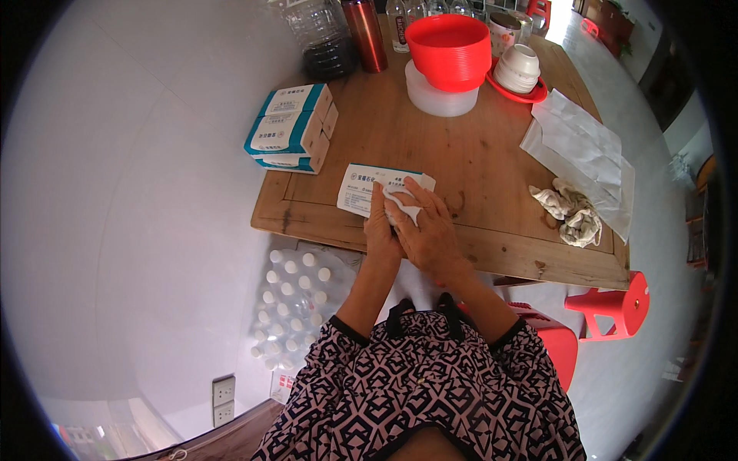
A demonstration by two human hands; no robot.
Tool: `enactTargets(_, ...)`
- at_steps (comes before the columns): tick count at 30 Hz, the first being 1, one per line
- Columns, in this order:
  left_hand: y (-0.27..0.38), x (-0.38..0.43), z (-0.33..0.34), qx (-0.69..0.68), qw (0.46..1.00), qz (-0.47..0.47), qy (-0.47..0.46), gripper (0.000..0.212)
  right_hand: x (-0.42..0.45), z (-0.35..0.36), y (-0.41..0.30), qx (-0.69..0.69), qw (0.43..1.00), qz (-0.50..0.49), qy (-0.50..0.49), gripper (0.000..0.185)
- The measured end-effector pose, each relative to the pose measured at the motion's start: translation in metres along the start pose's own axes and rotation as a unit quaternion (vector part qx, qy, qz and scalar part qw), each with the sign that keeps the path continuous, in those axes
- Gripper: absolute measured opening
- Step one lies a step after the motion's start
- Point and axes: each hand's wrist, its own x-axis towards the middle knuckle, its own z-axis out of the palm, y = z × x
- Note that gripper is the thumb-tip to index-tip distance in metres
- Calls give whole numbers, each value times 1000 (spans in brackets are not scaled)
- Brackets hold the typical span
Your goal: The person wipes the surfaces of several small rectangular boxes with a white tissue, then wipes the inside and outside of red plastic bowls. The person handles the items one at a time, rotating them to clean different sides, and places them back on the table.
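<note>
Near the front edge of a wooden table (380, 132), my left hand (381, 230) and my right hand (429, 233) are pressed together around a crumpled white tissue (409, 210). The fingers of my right hand lie over the tissue. My left hand is on its other side, with the thumb pointing away from me and its palm mostly hidden. Just beyond and partly under my fingers lies a white and teal tissue box (360, 187), which bears printing. My hands cover its lower right part, so its opening cannot be seen.
Stacked tissue boxes (288, 124) stand at the left against the wall. Farther back are a red tumbler (367, 40), red bowls (450, 55) on clear plastic containers (441, 101), and white bowls (517, 72). A crumpled cloth (576, 219) and plastic sheets (582, 150) lie right. Bottles (294, 305) stand below.
</note>
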Motion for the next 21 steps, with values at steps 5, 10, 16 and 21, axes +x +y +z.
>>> enactTargets(5,-12,9,-7,104,992,54,54,36,9,7,27,-70,996,60,5,32)
enactTargets(10,-18,6,-3,180,970,116,115,39,23,-7,51,89,970,180,-136,37)
enactTargets(16,-11,-1,-2,229,963,132,53,45,0,-21,45,52,990,-2,-128,40)
enactTargets(21,-10,1,0,319,941,112,19,46,7,10,69,60,986,16,-154,39)
